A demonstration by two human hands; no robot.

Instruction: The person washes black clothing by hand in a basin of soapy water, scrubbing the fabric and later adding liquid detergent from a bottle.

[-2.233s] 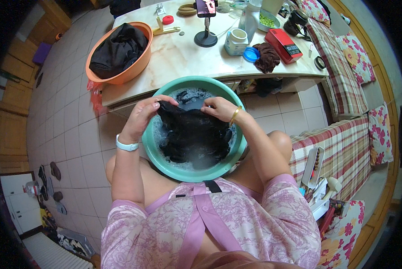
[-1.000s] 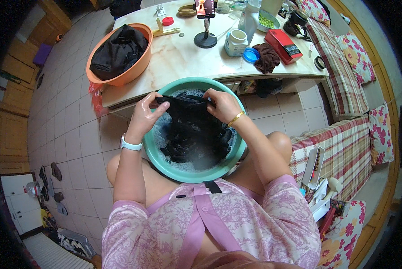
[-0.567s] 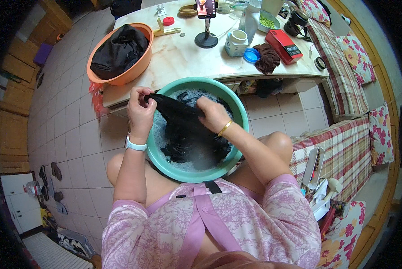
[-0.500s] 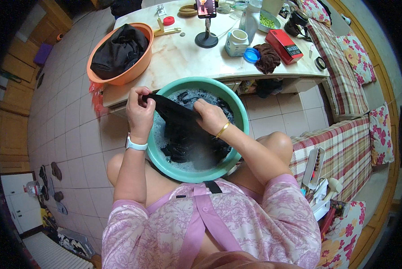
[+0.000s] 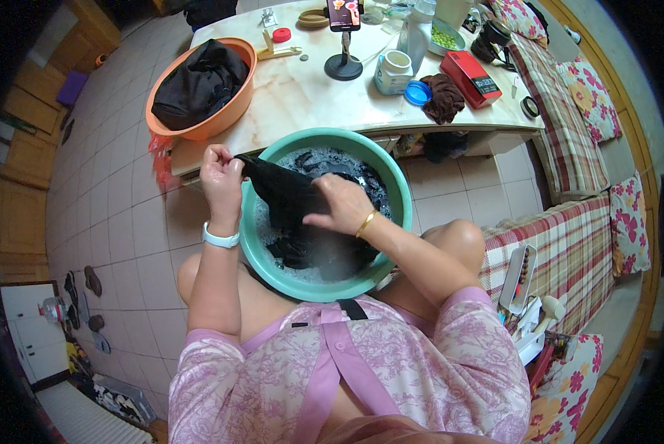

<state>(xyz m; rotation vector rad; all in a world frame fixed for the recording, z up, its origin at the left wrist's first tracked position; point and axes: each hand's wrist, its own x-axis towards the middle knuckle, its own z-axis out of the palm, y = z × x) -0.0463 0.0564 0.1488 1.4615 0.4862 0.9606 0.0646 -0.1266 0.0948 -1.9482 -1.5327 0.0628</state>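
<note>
A black cloth garment point(image 5: 282, 194) hangs stretched over the green basin point(image 5: 399, 211), its lower part reaching the sudsy water. With fingers pinched, my left hand point(image 5: 222, 175) holds one end of it up at the basin's left rim. My right hand point(image 5: 344, 204) is over the middle of the basin, thumb spread away from the fingers, against or just above the cloth; exact contact cannot be told. More dark wet fabric point(image 5: 324, 161) lies in the foamy water, partly hidden by the garment and my right hand.
Ahead stands a marble-look table point(image 5: 295, 87) bearing an orange tub point(image 5: 252, 81) of black cloth, a phone on a stand point(image 5: 343, 66), a white jar point(image 5: 393, 72), a blue lid point(image 5: 418, 92), a brown cloth point(image 5: 443, 98) and a red box point(image 5: 473, 78). A plaid-covered sofa point(image 5: 561, 237) is at right.
My right hand has let go of the garment and its thumb has spread. My left hand has moved slightly left, still pinching the end of the cloth.
</note>
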